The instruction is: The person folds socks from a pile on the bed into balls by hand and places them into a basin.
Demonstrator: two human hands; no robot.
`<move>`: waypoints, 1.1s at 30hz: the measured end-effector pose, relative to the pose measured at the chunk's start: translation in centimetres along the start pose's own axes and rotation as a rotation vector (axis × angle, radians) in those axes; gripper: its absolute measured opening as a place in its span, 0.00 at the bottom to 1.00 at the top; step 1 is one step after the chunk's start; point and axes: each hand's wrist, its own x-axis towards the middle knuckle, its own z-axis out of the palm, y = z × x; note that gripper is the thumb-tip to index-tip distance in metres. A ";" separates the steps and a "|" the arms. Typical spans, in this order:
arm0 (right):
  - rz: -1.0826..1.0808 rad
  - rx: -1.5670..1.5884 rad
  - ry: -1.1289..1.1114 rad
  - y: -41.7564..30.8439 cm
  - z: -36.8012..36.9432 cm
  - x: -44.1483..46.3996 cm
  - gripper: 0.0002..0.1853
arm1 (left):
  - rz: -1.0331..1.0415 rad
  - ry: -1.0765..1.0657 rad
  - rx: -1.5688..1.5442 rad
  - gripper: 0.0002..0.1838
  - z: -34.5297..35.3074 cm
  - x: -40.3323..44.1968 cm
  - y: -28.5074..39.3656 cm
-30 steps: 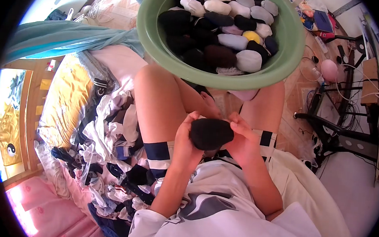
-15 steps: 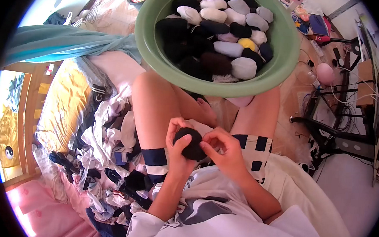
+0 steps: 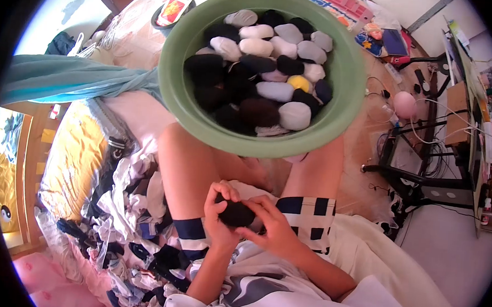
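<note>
A black rolled-up sock bundle (image 3: 236, 214) is held between both hands, low in front of my body. My left hand (image 3: 219, 224) wraps round its left side, with fingers curled over the top. Against its right side press the fingers of my right hand (image 3: 272, 227), the thumb below. Beyond my knees stands a green tub (image 3: 173, 93) holding several rolled sock bundles, among them a grey bundle (image 3: 295, 116), a yellow bundle (image 3: 298, 83) and many black ones. Loose socks (image 3: 116, 196) lie in a heap at my left.
A yellow cushion or bedding (image 3: 71, 159) lies left of the heap, under a teal curtain (image 3: 81, 81). On the right are a black metal frame (image 3: 419, 178), cables and a pink round object (image 3: 405, 104). A red-and-white packet (image 3: 173, 9) sits behind the tub.
The view has tilted up, so the tub appears lower and further left. My right hand has gone from pinching the bundle's edge to lying along its side.
</note>
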 end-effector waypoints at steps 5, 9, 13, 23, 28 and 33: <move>-0.007 -0.030 0.022 1.0 -0.2 0.0 0.26 | -0.030 -0.053 0.032 0.13 -0.1 0.1 -0.8; 0.003 -0.018 0.045 0.4 -0.8 0.5 0.23 | 0.017 -0.105 0.018 0.19 -0.1 0.1 -0.9; -0.032 -0.057 0.138 -2.9 -5.1 1.9 0.22 | 0.107 0.090 -0.034 0.19 0.7 -0.2 -1.4; -0.135 -0.981 0.303 1.8 -22.5 17.3 0.24 | -0.413 -0.322 0.652 0.10 -7.7 2.0 -10.3; -0.069 -1.338 0.148 3.5 -22.4 20.6 0.21 | -0.368 -0.321 0.828 0.12 -7.4 1.5 -9.8; -0.126 -1.448 0.118 5.0 -22.5 22.4 0.19 | -0.404 -0.635 1.256 0.16 -7.9 0.7 -9.5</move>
